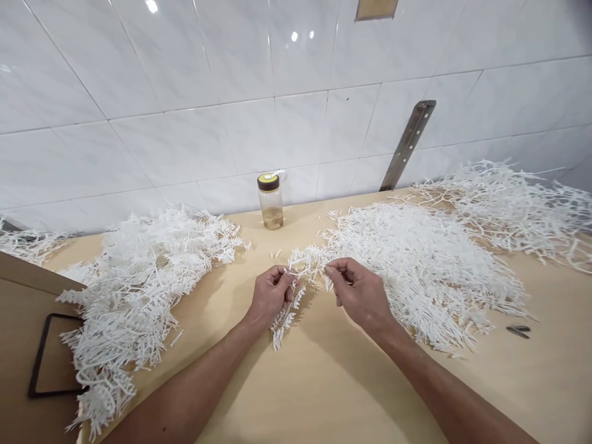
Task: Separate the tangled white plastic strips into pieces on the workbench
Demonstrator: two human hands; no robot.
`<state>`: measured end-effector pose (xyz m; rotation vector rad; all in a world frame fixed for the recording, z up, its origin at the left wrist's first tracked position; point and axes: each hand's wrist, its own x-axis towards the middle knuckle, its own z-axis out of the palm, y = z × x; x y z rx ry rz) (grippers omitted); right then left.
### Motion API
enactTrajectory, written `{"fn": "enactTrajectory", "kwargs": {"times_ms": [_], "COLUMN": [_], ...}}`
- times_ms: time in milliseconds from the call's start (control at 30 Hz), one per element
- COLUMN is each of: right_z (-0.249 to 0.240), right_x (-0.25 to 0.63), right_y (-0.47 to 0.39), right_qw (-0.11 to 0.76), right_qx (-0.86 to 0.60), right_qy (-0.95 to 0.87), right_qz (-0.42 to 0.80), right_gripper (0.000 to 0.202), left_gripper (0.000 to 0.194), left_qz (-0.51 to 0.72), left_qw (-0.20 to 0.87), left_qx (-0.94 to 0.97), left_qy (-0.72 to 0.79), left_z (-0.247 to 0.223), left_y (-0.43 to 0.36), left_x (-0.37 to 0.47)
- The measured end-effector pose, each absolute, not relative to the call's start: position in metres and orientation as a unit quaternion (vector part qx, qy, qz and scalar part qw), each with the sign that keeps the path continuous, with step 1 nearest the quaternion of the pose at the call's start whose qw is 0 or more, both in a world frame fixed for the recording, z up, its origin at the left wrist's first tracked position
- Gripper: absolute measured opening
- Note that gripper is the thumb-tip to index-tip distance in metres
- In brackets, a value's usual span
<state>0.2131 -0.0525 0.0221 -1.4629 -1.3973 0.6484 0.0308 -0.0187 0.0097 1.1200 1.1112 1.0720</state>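
A white branched piece [290,316] is held above the table [324,388], between two white piles.
The piece is pinched between the thumb and fingers of the left hand [271,295], with part of it hanging below them; by the right hand [364,295], thumb and forefinger are drawn close together just beside it, but whether a strand is gripped there cannot be told. The table is covered on the left by a pile of white sprigs [143,265] and on the right by a broader white pile [411,265], behind which a tangle of longer strands [513,203] is spread. A lidded bottle [272,206] is stood near the tiled wall [185,148], and small dark objects [518,332] are seen at the right.
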Motion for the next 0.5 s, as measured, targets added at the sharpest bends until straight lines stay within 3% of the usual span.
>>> {"fn": "enactTrajectory", "kwargs": {"times_ms": [300,367,500], "right_z": [0.038,0.039,0.036], "right_x": [0.264,0.262,0.246], "right_y": [-0.04,-0.041,-0.046], "right_qw": [0.514,0.527,0.5], "right_qx": [-0.638,-0.646,-0.644], "right_qy": [-0.571,-0.552,-0.556], "right_qz": [-0.059,-0.025,0.163], "right_gripper": [0.024,0.025,0.03], "left_gripper": [0.037,0.042,0.052], "left_qz": [0.457,0.457,0.45], "left_qw": [0.605,0.597,0.58], "left_qx": [0.486,0.497,0.526], "left_qy": [0.435,0.433,0.431], "left_z": [0.006,0.005,0.005], "left_y": [-0.017,-0.018,-0.019], "left_x": [0.029,0.03,0.031]}}
